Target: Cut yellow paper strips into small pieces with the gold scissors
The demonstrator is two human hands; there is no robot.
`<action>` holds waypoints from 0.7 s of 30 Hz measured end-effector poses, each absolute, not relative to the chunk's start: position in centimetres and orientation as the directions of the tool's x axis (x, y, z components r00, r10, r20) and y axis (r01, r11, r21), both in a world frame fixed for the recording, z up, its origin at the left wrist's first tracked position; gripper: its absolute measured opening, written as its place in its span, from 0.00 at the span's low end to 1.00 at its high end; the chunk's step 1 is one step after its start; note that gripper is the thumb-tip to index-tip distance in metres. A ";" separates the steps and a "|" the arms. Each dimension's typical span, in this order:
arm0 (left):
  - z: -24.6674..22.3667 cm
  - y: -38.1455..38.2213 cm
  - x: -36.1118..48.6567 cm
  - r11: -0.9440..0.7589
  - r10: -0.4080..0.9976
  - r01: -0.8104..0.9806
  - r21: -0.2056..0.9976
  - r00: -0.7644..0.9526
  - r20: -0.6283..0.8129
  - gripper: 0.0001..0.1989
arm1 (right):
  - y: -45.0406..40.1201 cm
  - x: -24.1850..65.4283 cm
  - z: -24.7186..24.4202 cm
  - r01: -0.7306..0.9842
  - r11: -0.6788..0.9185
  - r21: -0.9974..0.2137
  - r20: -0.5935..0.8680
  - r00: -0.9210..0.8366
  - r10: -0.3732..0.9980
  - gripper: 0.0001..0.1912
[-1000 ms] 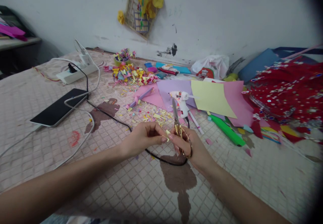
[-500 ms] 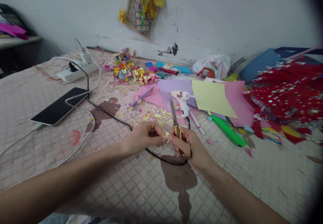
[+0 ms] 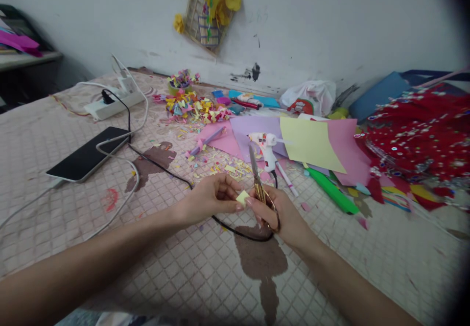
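Between my two hands is a small pale yellow piece of paper [image 3: 243,197]. The thumb and fingers of my left hand [image 3: 215,194] pinch its left side. Gold-handled scissors [image 3: 256,169] rest in my right hand [image 3: 281,213], blades upward and to the left, one handle loop around the hand. The right thumb and fingertips also touch the paper's right edge. Just beyond the scissors lies a white glue gun [image 3: 267,145], its black cord running under my hands. Scattered paper scraps [image 3: 235,170] lie past my left fingertips.
Coloured paper sheets [image 3: 312,142] lie behind the glue gun. A green stick-like object [image 3: 332,190] is on the right, near red beaded decorations [image 3: 422,135]. On the left are a black tablet-like device [image 3: 88,153], white cables and a power strip [image 3: 113,103]. Folded paper pieces [image 3: 194,105] are piled toward the wall.
The yellow paper has turned and shows a broader face. My fingers have shifted slightly around it. The scissors stay in my right hand.
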State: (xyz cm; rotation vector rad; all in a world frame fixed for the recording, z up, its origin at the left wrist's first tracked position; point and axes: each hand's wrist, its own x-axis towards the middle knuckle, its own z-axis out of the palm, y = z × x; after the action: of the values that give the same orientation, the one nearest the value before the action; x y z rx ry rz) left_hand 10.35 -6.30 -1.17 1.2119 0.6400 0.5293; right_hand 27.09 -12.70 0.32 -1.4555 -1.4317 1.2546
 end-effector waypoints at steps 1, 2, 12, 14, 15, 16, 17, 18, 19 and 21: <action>-1.1 -6.3 10.3 0.284 0.657 -0.014 0.959 0.731 -0.184 0.14 | -12.7 27.1 0.3 0.284 -0.094 -0.954 -0.122 -0.084 0.989 0.09; -1.0 -6.3 10.3 0.298 0.631 0.011 0.955 0.748 -0.205 0.13 | -12.7 27.1 0.3 0.290 -0.078 -0.954 -0.103 -0.075 0.992 0.09; -0.3 -6.5 10.4 0.395 0.561 0.137 0.909 0.747 -0.357 0.11 | -12.8 26.9 0.1 0.235 -0.110 -0.966 -0.130 -0.071 0.989 0.10; -0.1 -6.5 10.4 0.394 0.551 0.143 0.908 0.754 -0.358 0.11 | -12.8 27.0 0.2 0.212 -0.097 -0.972 -0.116 -0.078 0.990 0.10; -0.1 -6.6 10.3 0.384 0.543 0.149 0.911 0.762 -0.353 0.11 | -12.8 27.0 0.3 0.207 -0.094 -0.974 -0.114 -0.087 0.990 0.10; 0.0 -6.6 10.3 0.370 0.535 0.152 0.917 0.771 -0.344 0.11 | -12.8 27.1 0.3 0.208 -0.096 -0.973 -0.118 -0.094 0.989 0.10; 0.0 -6.6 10.3 0.354 0.531 0.154 0.922 0.779 -0.334 0.11 | -12.8 27.1 0.3 0.213 -0.100 -0.972 -0.124 -0.100 0.987 0.10; 0.0 -6.7 10.3 0.340 0.527 0.154 0.928 0.786 -0.324 0.12 | -12.8 27.1 0.3 0.222 -0.102 -0.970 -0.127 -0.100 0.987 0.10; 0.0 -6.7 10.3 0.329 0.526 0.152 0.932 0.790 -0.315 0.12 | -12.8 27.1 0.3 0.233 -0.102 -0.967 -0.127 -0.095 0.987 0.10; -0.2 -6.8 10.3 0.321 0.532 0.145 0.936 0.790 -0.305 0.12 | -12.8 27.1 0.2 0.255 -0.090 -0.963 -0.113 -0.077 0.991 0.09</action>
State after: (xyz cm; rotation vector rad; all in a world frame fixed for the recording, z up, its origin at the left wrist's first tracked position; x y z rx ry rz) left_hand 10.30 -6.75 -0.16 1.2395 0.6495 0.2786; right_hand 27.09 -12.83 0.20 -1.4303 -1.4157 1.2240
